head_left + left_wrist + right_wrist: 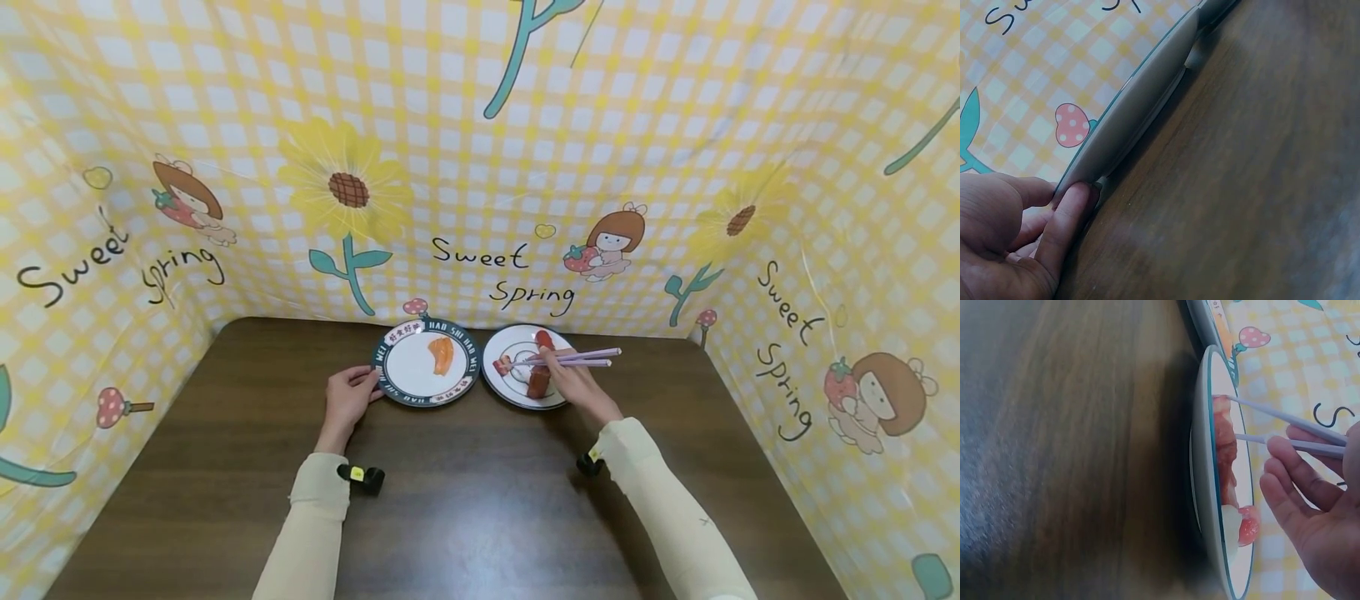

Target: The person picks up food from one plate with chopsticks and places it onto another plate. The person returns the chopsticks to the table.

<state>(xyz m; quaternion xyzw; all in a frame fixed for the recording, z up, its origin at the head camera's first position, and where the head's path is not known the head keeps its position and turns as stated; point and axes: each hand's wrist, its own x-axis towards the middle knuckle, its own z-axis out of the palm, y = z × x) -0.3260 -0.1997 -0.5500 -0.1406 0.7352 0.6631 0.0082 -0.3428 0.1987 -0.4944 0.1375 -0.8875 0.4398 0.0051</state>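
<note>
My left hand (349,398) pinches the near-left rim of a plate (390,379) with a dark green lettered border; in the left wrist view, fingers (1071,209) grip its edge. On that plate lies an orange piece of food (441,356). My right hand (576,382) holds a pair of pale purple chopsticks (588,358) over a white, dark-rimmed plate (504,392). Their tips are at a small red-and-white food piece (502,365) on its left side. A reddish-brown chunk (538,383) and a round-ended red piece (543,339) also lie there, the latter partly behind the hand.
Both plates stand side by side, rims close together, at the back of a brown wooden table (465,500). A yellow checked cloth (480,183) with printed flowers and figures hangs behind and along both sides. Each wrist carries a small black camera (365,478).
</note>
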